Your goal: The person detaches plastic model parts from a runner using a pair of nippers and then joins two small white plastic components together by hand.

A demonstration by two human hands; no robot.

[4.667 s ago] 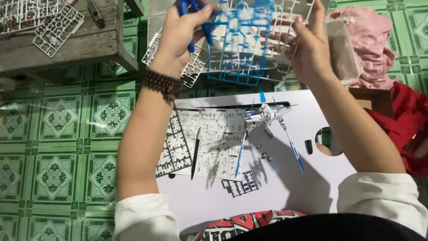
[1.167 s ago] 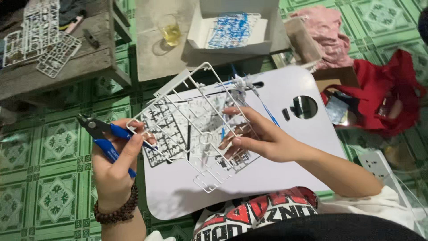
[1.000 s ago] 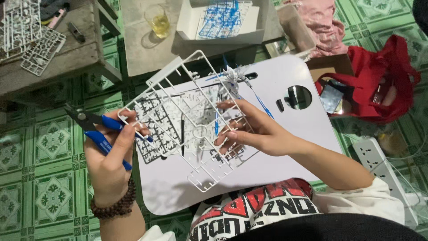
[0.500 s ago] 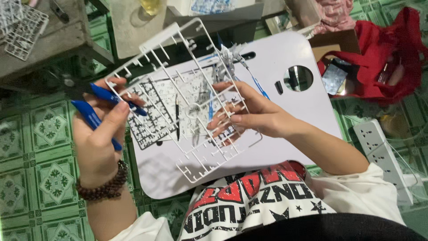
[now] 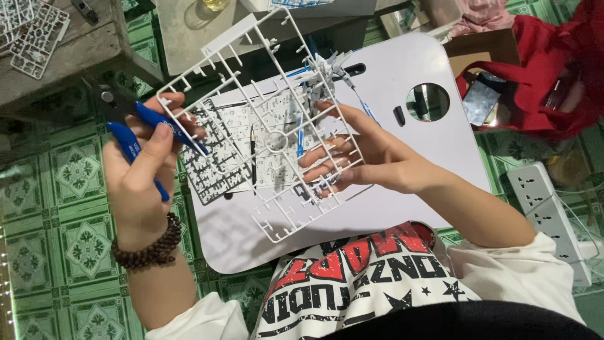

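Presently, the right hand [image 5: 371, 167] pinches a white plastic parts frame [image 5: 264, 126] (light, thin, brittle; best held at its outer bars); the left hand [image 5: 141, 176], alongside, clasps blue-handled cutters [image 5: 135, 129].

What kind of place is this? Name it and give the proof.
Probably a home floor used as a hobby spot. The green patterned floor tiles, a white lap desk over the person's knees, and a power strip lying on the floor all point to that.
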